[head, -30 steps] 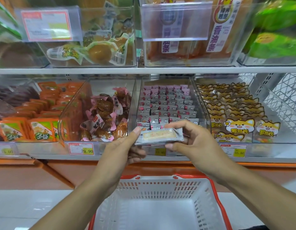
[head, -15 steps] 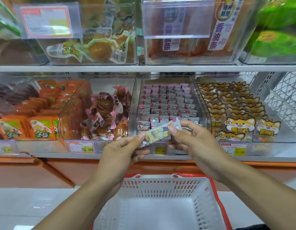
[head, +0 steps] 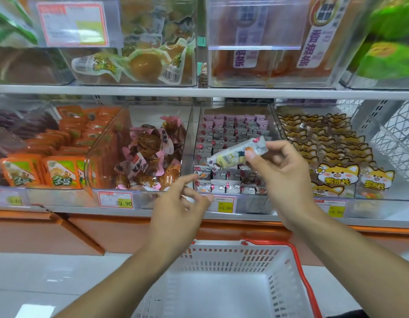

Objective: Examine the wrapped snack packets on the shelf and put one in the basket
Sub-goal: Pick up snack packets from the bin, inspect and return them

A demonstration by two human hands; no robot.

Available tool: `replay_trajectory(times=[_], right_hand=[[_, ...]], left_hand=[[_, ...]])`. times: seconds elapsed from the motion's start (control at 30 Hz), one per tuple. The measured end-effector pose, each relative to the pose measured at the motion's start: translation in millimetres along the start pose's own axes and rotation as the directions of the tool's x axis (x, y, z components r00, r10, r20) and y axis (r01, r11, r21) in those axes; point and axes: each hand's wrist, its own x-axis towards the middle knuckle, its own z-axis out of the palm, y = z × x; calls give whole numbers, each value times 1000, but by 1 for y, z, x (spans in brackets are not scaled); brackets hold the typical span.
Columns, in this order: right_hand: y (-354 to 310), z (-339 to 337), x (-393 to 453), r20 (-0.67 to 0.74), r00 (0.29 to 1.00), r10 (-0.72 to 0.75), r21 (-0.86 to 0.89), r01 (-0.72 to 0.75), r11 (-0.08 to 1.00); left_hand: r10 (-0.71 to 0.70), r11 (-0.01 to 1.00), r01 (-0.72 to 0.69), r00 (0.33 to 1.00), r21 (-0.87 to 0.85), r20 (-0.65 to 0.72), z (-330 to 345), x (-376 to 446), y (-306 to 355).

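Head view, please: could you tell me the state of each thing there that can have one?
snack packet: held tilted above its bin, pinched at its right end
right hand: pinches the packet
left hand: holds nothing, fingers loosely curled
basket: white, red-rimmed, nothing visible inside
clear bin: filled with rows of small packets

Snack packet (head: 236, 154) in right hand (head: 283, 177), before packet bin (head: 233, 143); basket (head: 224, 283) below, nearer.
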Motion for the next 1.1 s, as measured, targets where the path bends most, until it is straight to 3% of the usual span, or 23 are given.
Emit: replay_trajectory(times=[0.07,0.13,0.2,0.33,0.53,0.63,0.7,0.77,0.87,0.93,1.0,1.1], right_hand=[[-1,6,5,63,987,-150,-81,155,985],[1,13,9,169,963,-209,-168,237,957],[6,19,12,264,941,-211,-297,288,911],[15,23,19,393,911,-125,-536,338,773],[16,38,24,484,868,-110,-669,448,593],[22,45,28,561,828,-26,-769,532,355],[26,48,32,619,785,20,-758,590,280],[26,51,35,634,773,12,-741,604,294],[24,54,41,497,860,-114,-742,489,459],[26,54,45,437,888,-144,-790,455,412],[31,55,46,457,886,-85,-828,458,322],[35,57,45,443,894,-67,-813,431,390]], left_hand=[[16,963,-41,995,267,95,3,-1,-7],[29,847,-95,991,523,133,3,-2,-13],[36,773,-117,989,624,141,3,-2,-17],[37,753,-123,989,646,145,2,0,-21],[33,751,-122,989,649,147,2,0,-20],[15,750,-117,987,650,160,2,2,-21],[10,754,-113,987,647,160,1,3,-21],[8,754,-114,986,646,164,2,3,-21],[3,758,-117,985,642,175,2,4,-22],[-3,761,-119,982,638,187,1,4,-22],[5,760,-129,981,636,194,0,5,-21],[26,764,-157,977,626,214,-2,6,-20]])
